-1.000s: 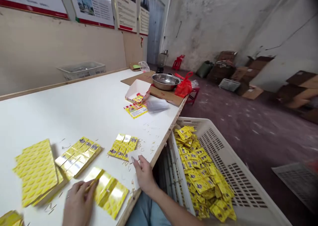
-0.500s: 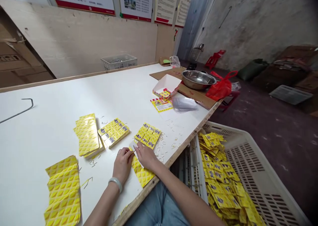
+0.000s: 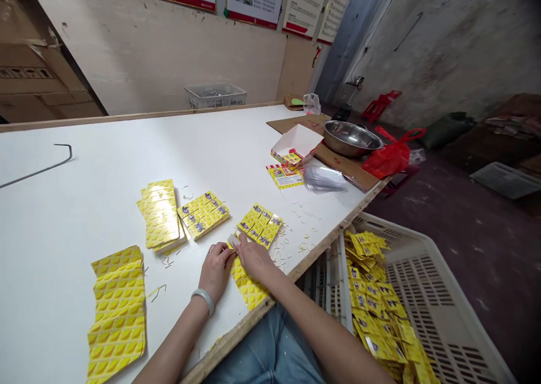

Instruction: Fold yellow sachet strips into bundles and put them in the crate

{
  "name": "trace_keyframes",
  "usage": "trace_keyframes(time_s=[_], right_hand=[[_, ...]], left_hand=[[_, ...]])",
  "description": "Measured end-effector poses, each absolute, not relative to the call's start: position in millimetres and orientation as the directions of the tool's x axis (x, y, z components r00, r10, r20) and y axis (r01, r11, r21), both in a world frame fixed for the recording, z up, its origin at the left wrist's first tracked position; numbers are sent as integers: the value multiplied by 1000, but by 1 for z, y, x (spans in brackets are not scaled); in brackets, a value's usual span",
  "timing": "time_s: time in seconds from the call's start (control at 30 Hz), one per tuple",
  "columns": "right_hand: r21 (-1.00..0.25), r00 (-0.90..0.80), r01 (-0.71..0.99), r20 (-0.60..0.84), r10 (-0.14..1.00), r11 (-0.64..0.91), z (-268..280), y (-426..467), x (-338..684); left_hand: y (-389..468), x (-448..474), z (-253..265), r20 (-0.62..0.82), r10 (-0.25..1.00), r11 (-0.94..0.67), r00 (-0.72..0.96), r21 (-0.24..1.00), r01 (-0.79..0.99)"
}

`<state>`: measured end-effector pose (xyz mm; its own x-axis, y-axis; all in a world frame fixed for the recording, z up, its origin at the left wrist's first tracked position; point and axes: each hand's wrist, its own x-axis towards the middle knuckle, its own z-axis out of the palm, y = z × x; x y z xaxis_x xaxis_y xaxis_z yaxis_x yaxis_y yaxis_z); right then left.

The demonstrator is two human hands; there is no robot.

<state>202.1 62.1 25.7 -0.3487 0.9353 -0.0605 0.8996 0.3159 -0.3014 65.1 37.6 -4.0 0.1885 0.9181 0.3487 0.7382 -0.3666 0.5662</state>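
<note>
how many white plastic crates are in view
2. One white crate stands on the floor by the table's near edge, part filled with yellow packets. The other white crate sits at the table's far edge by the wall. More may be hidden.

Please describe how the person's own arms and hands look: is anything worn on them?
Both forearms are bare, with no sleeves in view and no gloves. The left hand has a pale, smooth bangle around the wrist. The right hand wears nothing that shows; no ring or watch can be seen on either hand.
</note>
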Motion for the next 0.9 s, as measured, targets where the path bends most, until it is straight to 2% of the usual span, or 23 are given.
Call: trace_keyframes(time_s=[0.33, 0.47, 0.57, 0.67, 0.9], right_hand=[[-386, -411, 847, -40, 911, 366, 25, 63, 207], [-369, -457, 835, -52, 888, 408, 25, 65, 204], [-348, -515, 821, -105, 851, 454, 30, 68, 204], [-303, -499, 845, -151, 854, 440, 33, 70, 204], [-300, -554, 813, -130, 822, 500, 27, 72, 206]], left_hand=[[35, 64, -3, 313, 933, -337, 180, 577, 744], [35, 63, 0, 317, 927, -355, 201, 567, 743], [35, 61, -3, 330, 928, -348, 173, 599, 722], [35, 59, -7, 339, 929, -342, 147, 635, 693], [35, 56, -10, 325, 936, -323, 135, 639, 698]])
